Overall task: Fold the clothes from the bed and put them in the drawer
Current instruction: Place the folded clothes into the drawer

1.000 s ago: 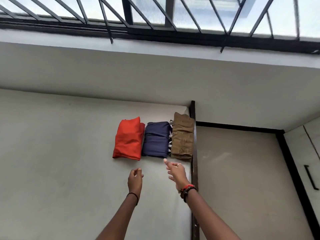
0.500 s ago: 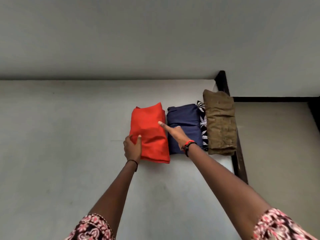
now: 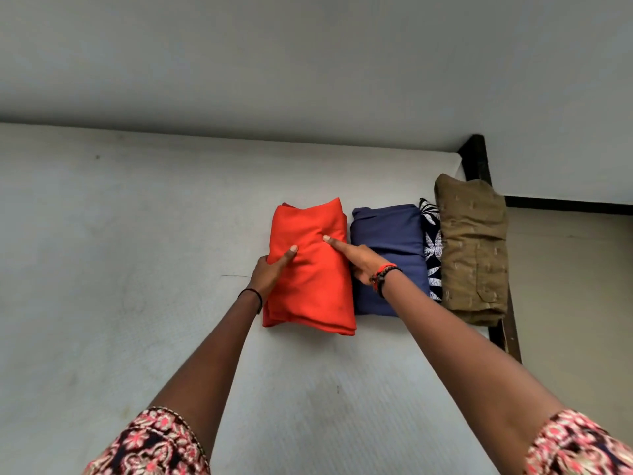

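the folded red garment (image 3: 310,269) lies on the bed (image 3: 137,269) straight ahead of both hands, its long axis running away from the person, leftmost in a row of folded bundles. the left hand (image 3: 269,274) grips its left long edge, thumb on top, fingers hidden at the side. the right hand (image 3: 359,260) reaches in from the right edge with its forefinger laid straight on top. its other fingers sink into the gap beside the navy bundle (image 3: 387,234), so i cannot tell whether it grips. both arms are stretched well out, the garment between the hands. a patterned piece (image 3: 432,241) and an olive bundle (image 3: 472,248) lie further right. no drawer shows. the lift likely needs both edges raised together to keep the folds.
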Tool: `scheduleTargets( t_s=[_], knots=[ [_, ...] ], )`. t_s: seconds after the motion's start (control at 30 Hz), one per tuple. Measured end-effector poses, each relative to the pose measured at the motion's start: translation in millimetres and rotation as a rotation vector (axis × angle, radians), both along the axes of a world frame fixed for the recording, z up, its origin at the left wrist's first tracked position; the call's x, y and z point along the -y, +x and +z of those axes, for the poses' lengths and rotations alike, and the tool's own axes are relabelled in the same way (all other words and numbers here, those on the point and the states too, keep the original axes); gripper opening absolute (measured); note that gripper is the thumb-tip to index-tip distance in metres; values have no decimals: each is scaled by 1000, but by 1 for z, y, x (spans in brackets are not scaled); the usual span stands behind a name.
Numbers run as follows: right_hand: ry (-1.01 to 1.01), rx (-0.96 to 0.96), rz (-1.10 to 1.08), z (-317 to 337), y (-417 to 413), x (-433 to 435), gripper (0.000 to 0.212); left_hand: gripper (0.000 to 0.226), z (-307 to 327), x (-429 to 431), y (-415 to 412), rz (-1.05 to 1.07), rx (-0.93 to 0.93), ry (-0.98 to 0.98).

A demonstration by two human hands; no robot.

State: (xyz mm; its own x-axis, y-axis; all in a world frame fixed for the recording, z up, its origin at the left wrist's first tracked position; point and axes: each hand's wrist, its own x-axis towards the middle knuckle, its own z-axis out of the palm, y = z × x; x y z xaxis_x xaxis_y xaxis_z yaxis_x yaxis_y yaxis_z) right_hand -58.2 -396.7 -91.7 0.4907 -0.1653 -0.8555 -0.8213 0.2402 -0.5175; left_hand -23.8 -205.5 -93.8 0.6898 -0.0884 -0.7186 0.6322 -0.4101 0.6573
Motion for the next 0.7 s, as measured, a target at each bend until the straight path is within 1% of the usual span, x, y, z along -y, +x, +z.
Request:
scheduleTargets(
  t_s=[0.07, 0.17, 0.27, 0.33, 0.4, 0.5, 0.53, 0.63, 0.7],
  knots=[
    [63, -7, 36, -5, 2, 1, 107, 68, -2, -3, 3, -23, -25, -13],
    [83, 1, 61, -10, 1, 0, 115, 65, -4, -8, 7, -49, -78, -49],
    [136, 47, -5, -15, 0, -4, 109, 76, -6, -13, 14, -50, -157, -78],
    [153, 70, -61, -15, -2, -9, 99, 83, -4, -13, 15, -25, -200, -103],
    [167, 90, -97, -16, -5, -12, 91, 83, 0, -10, 12, -4, -215, -121],
    [191, 98, -119, -16, -15, -14, 91, 72, 10, -7, 3, 28, -227, -152],
    [206, 103, -123, -16, -19, -15, 92, 72, 14, -8, 0, 35, -224, -166],
    [226, 111, -146, -11, -30, -20, 91, 90, 22, -13, -11, 49, -220, -171],
    [242, 134, -149, -4, -39, -22, 83, 90, 27, -15, -19, 59, -213, -181]
  ],
)
